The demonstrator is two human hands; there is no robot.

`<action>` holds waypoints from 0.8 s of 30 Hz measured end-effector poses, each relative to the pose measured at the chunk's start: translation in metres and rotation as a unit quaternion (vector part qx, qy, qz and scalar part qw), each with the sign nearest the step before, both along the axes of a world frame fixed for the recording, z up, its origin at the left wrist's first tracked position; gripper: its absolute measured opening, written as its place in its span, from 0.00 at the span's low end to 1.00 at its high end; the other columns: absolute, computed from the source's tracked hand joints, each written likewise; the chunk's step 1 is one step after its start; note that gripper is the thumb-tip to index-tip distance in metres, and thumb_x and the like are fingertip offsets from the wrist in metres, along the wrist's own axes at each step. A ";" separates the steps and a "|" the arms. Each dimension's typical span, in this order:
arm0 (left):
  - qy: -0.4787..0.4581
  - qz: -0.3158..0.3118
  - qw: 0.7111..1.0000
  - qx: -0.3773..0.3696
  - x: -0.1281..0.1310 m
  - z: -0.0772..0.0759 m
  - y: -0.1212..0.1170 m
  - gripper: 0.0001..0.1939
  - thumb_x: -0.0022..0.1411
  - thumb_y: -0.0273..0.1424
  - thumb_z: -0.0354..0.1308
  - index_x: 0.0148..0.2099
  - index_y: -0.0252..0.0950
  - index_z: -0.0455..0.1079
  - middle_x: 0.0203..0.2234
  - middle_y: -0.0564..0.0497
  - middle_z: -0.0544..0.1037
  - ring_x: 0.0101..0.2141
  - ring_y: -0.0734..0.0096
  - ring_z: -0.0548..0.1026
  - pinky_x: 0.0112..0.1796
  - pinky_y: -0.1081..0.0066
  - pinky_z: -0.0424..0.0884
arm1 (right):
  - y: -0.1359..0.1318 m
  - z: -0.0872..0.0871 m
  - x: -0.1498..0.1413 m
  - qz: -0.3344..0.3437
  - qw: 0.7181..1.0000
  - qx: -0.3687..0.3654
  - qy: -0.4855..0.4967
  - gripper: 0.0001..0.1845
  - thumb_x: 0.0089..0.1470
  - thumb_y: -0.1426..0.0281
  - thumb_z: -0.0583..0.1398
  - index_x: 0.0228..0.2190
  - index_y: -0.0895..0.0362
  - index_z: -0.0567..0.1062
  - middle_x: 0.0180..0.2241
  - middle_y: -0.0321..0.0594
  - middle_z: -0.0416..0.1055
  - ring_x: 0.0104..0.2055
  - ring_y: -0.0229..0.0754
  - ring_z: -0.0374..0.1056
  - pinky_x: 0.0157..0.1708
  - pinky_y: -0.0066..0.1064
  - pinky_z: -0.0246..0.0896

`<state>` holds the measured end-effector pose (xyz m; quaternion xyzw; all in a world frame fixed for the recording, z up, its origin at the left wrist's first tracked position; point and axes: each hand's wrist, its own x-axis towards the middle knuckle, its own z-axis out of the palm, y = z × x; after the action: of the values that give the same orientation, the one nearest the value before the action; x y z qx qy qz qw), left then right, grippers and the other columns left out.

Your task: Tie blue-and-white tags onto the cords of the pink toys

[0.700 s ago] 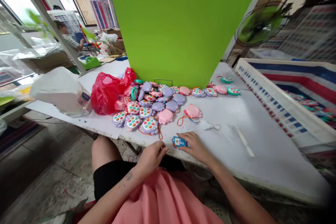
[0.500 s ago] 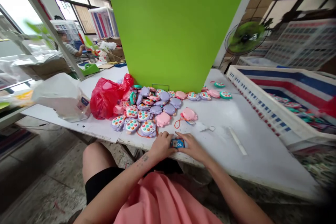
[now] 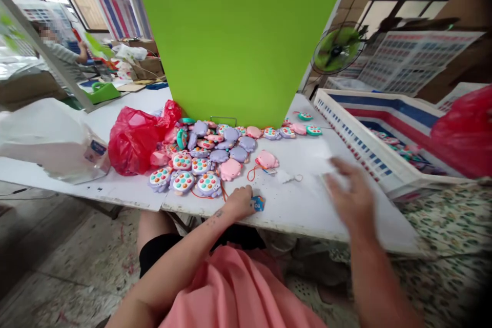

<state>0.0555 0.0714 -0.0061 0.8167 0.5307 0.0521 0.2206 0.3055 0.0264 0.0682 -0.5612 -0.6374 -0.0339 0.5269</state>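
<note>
My left hand (image 3: 241, 203) rests at the table's near edge, its fingers closed on a small blue printed tag (image 3: 259, 204). My right hand (image 3: 351, 196) is over the right part of the table, smeared by motion; thumb and fingers point left. A pale blurred shape is by its fingertips, too smeared to name. Ahead of my left hand lies a pink animal-shaped toy (image 3: 266, 159) with a red cord loop. Right of it is a small bundle of white strings (image 3: 286, 177). Several purple animal-shaped toys with coloured buttons, such as one purple toy (image 3: 209, 184), lie to the left.
A green panel (image 3: 242, 36) stands behind the toy pile. Left of the pile are a red plastic bag (image 3: 132, 141) and a white bag (image 3: 46, 138). To the right is a white crate (image 3: 346, 141) with a striped lining. A person (image 3: 63, 56) sits far left.
My right hand has left the blue tag and swung right, to where a white strip lay. My left hand still holds the tag. The view has turned slightly right.
</note>
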 end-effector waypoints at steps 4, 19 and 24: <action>-0.023 -0.006 1.000 -0.005 0.000 -0.006 -0.004 0.18 0.53 0.31 0.57 0.46 0.35 0.61 0.33 0.46 0.75 0.35 0.61 0.74 0.33 0.70 0.67 | 0.014 -0.065 -0.056 0.248 0.932 -0.241 -0.110 0.29 0.50 0.66 0.62 0.54 0.54 0.64 0.54 0.46 0.64 0.55 0.48 0.60 0.54 0.43 0.57; -0.342 -0.013 0.935 0.095 -0.038 -0.030 -0.015 0.15 0.64 0.26 0.49 0.52 0.38 0.68 0.46 0.47 0.75 0.45 0.69 0.73 0.47 0.66 0.70 | 0.025 -0.105 -0.110 0.254 0.954 -0.144 0.067 0.11 0.53 0.80 0.55 0.33 0.54 0.72 0.36 0.40 0.70 0.42 0.41 0.67 0.42 0.36 0.63; -0.341 -0.017 0.928 0.152 -0.039 -0.036 -0.013 0.16 0.62 0.21 0.48 0.49 0.37 0.69 0.46 0.45 0.75 0.46 0.68 0.73 0.45 0.63 0.72 | 0.026 -0.108 -0.113 0.229 0.957 -0.147 0.097 0.10 0.52 0.80 0.55 0.33 0.53 0.70 0.37 0.41 0.70 0.44 0.42 0.67 0.44 0.38 0.64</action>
<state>0.0168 0.0585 -0.0419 0.7825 0.3950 0.4035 0.2626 0.1925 0.0528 -0.0400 -0.4724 -0.6927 0.2363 0.4911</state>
